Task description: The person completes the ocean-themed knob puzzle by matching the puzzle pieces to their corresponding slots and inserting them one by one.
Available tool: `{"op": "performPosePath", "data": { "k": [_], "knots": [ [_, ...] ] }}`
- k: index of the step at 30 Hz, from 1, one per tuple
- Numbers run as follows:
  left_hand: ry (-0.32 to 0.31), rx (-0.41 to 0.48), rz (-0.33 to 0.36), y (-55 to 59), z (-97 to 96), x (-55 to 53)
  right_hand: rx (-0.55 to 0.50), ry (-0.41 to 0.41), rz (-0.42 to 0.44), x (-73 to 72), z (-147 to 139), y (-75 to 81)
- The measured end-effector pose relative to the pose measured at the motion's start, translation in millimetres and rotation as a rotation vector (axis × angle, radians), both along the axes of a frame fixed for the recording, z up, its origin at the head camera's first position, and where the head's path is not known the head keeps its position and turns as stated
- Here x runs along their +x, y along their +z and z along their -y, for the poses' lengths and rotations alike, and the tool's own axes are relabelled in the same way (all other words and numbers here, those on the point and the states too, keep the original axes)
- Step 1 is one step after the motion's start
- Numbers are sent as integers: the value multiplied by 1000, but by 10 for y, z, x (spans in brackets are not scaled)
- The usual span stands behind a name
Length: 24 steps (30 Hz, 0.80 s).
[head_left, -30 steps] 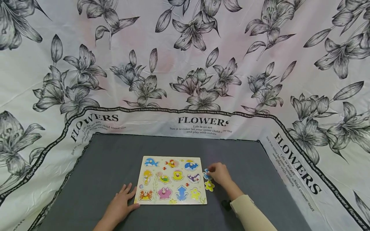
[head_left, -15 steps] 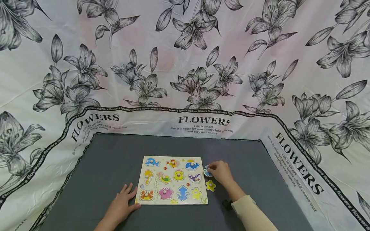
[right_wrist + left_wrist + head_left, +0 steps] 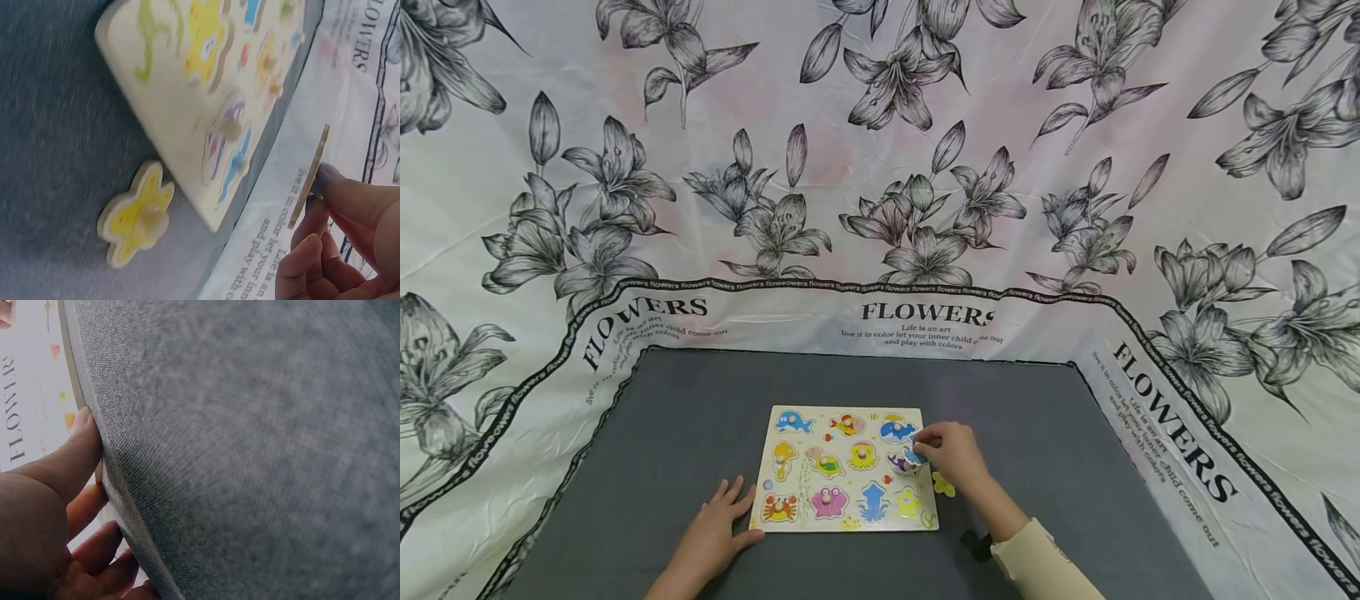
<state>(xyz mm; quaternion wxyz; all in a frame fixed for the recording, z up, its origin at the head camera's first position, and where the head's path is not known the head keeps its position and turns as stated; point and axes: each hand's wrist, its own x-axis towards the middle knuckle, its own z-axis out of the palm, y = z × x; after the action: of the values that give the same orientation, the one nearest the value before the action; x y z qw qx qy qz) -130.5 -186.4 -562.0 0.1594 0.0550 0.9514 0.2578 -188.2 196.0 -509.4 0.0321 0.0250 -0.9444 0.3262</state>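
A cream wooden peg puzzle board with sea-animal pieces lies on the grey table. My right hand pinches a blue puzzle piece above the board's right edge, beside the purple whale piece. The right wrist view shows that held piece edge-on, between thumb and fingers, so its picture is hidden. A yellow starfish piece with a round knob lies on the table beside the board, partly behind my right hand in the head view. My left hand rests at the board's lower left edge, fingers spread, thumb touching it.
The squid space and the yellow starfish space on the board show printed pictures without knobs. A small black object is near my right wrist. A white flower-printed cloth borders the grey surface and rises behind it.
My right hand has lifted the blue puzzle piece off the table and carried it left, over the board's right edge. The left hand stays in place.
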Motion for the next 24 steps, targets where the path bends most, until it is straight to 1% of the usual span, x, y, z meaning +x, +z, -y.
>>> {"op": "performPosePath", "data": {
  "k": [3, 8, 12, 15, 18, 24],
  "knots": [
    [-4, 5, -7, -6, 8, 5, 2, 39, 8, 40, 62, 11],
    [-5, 11, -17, -6, 10, 7, 49, 120, 11, 101, 166, -1],
    [-1, 14, -16, 1, 5, 11, 65, 188, 43, 184, 272, -24],
    [2, 16, -16, 11, 3, 19, 52, 212, 80, 247, 355, -53],
    [4, 17, -19, 20, 2, 25, 26, 223, 101, 281, 422, -100],
    [3, 20, -19, 32, 2, 18, 29, 248, 105, 304, 520, -163]
  ]
}}
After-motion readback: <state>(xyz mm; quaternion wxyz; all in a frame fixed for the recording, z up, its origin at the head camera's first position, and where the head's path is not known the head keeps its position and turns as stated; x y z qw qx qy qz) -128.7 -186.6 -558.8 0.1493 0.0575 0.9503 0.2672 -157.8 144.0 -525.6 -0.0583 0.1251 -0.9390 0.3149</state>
